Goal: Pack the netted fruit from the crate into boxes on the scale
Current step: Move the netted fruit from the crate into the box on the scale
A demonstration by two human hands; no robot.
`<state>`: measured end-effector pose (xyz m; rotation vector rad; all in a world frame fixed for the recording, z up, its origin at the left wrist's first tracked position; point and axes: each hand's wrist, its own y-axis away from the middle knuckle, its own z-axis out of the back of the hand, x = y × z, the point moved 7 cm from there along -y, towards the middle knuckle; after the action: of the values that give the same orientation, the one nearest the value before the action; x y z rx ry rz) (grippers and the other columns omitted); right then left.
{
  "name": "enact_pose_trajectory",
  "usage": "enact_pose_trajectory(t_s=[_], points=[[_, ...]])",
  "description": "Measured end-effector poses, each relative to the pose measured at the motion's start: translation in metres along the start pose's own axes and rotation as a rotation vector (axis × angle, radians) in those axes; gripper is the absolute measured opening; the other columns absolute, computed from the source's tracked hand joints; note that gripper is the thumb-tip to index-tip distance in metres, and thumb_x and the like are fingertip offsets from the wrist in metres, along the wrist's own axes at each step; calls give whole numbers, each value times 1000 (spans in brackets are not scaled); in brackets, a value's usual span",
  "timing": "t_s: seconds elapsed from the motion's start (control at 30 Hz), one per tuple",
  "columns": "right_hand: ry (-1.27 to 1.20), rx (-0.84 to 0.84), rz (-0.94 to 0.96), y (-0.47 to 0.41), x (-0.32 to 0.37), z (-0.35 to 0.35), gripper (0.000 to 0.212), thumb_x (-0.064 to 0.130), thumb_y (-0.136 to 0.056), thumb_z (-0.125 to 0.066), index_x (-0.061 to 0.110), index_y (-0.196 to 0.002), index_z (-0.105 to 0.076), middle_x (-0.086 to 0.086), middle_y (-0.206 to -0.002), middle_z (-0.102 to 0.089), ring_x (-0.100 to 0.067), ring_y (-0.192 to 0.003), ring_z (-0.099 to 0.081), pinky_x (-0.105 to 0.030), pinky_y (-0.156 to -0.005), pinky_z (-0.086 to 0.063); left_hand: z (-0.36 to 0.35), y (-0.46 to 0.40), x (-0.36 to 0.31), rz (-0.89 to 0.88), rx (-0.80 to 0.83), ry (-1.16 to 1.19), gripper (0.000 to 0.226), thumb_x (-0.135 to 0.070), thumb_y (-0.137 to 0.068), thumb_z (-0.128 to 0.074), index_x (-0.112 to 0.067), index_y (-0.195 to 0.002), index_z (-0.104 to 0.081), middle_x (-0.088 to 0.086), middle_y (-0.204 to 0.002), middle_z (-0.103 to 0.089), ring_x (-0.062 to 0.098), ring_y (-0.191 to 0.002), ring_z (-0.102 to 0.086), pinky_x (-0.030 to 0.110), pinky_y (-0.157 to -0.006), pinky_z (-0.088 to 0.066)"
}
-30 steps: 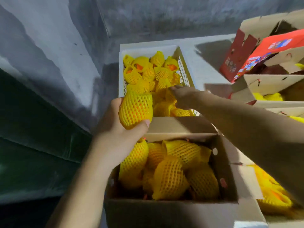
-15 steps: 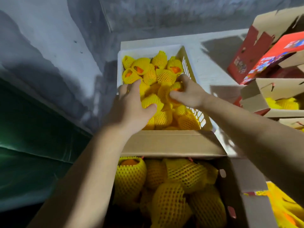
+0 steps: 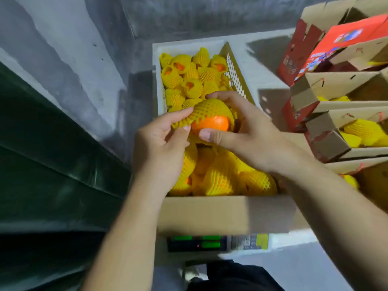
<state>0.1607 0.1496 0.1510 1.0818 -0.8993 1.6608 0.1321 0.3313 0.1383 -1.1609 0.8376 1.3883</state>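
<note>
An orange fruit in yellow foam netting [image 3: 211, 114] is held up between both hands, its bare orange skin showing at the bottom. My left hand [image 3: 161, 143] pinches the net's lower left edge. My right hand [image 3: 245, 131] grips the fruit from the right, thumb across the exposed skin. Below them an open cardboard box [image 3: 226, 213] holds several netted fruit and stands on a scale [image 3: 212, 243] with green digits. Behind the hands, a pale crate [image 3: 157, 80] is full of netted fruit.
Red and brown cardboard boxes [image 3: 327, 87] with netted fruit inside are stacked at the right on a white table. A grey wall and a dark green sheet [image 3: 52, 143] fill the left. Dark trousers [image 3: 231, 276] show below the scale.
Both hands have come back from the crate with one netted fruit, lifted over the box. The view has tilted down, bringing the scale into sight.
</note>
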Motion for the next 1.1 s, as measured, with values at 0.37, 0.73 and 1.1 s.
enact_pose_trajectory(t_s=[0.37, 0.73, 1.1], points=[[840, 208, -65, 81, 12, -69, 83, 39, -92, -74, 25, -161, -30, -12, -169, -24, -29, -155, -27, -39, -125, -27, 58, 88, 16, 9, 199, -293, 30, -49, -96, -58, -53, -125, -65, -33, -116, -70, -7, -109, -66, 39, -99, -57], [730, 189, 137, 134, 65, -114, 44, 26, -99, -64, 17, -142, -56, -7, -134, -65, -25, -120, -61, -36, -97, -47, 66, 133, 8, -79, 323, -365, 25, -40, -101, -56, -32, -118, -71, -18, -108, -75, 7, -98, -74, 46, -89, -61], [669, 208, 144, 152, 73, -113, 44, 24, -102, -64, 18, -145, -54, 2, -138, -64, -19, -120, -61, -36, -99, -50, 71, 151, -4, -112, 268, -319, 17, -29, -105, -59, -29, -112, -74, -14, -102, -76, 7, -98, -71, 35, -88, -57]])
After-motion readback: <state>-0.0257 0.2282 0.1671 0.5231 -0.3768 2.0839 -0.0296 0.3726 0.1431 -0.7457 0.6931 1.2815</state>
